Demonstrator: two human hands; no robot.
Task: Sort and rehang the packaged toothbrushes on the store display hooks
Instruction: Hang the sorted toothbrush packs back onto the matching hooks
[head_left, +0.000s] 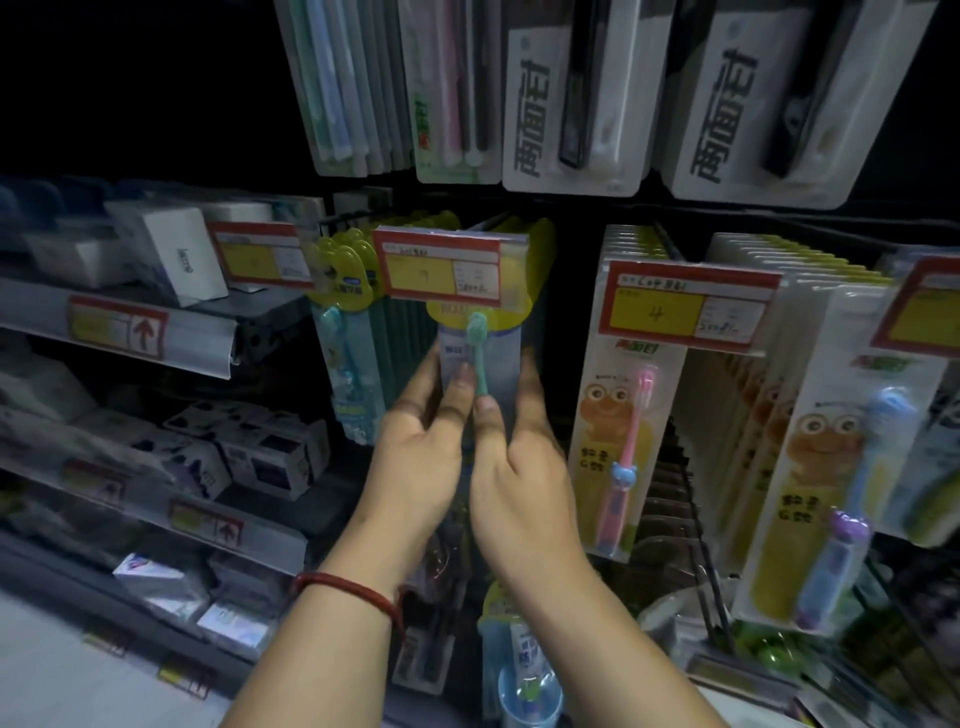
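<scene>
— Where are the hands?

— Both are raised in front of the display, forearms reaching up from the bottom edge and meeting at the centre. The left hand (415, 441) and right hand (524, 457) sit side by side, backs toward the camera, almost touching.

— And the fingers?

— Closed on the same pack (480, 364), a clear blister with a teal toothbrush (477, 358) standing upright in it. Left fingers (431, 374) wrap its left edge, right fingers (530, 384) its right edge, and both thumbs press on the front near the brush handle.

— Where is the pack?

— Held upright just under the middle price tag (441, 270), its yellow top tucked behind the tag, in front of a row of similar yellow-topped packs. Whether it hangs on a hook, I cannot tell.

— Anything on the arms?

— A red bracelet (348, 592) circles the left wrist.
</scene>
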